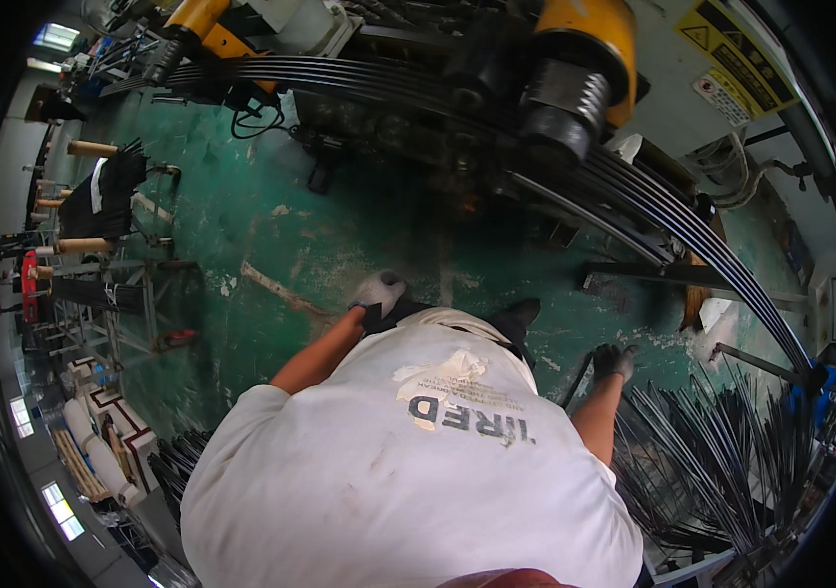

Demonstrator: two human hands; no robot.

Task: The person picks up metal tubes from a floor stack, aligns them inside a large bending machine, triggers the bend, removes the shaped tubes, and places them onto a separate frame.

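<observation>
My left hand (379, 291), in a grey work glove with a dark cuff, hangs beside my dark trousers. Its fingers are curled into a loose fist, and nothing shows in it. Out to the right, my right hand (616, 361) wears a darker, soiled glove. The fingers look partly spread, with no object visible between them. Closest to that hand is a large bundle of thin black rods (702, 451), fanned out at the lower right. Ahead of me, several long black bars (702, 235) run in a curve through the machine, apart from both hands.
A machine with a yellow and black cylindrical head (584, 73) spans the far side; a smaller yellow unit (212, 29) stands at its left. On the left, a metal rack (134, 304) carries dark rod bundles. Green worn floor (271, 225) lies between. A grey cabinet (731, 69) bears warning labels.
</observation>
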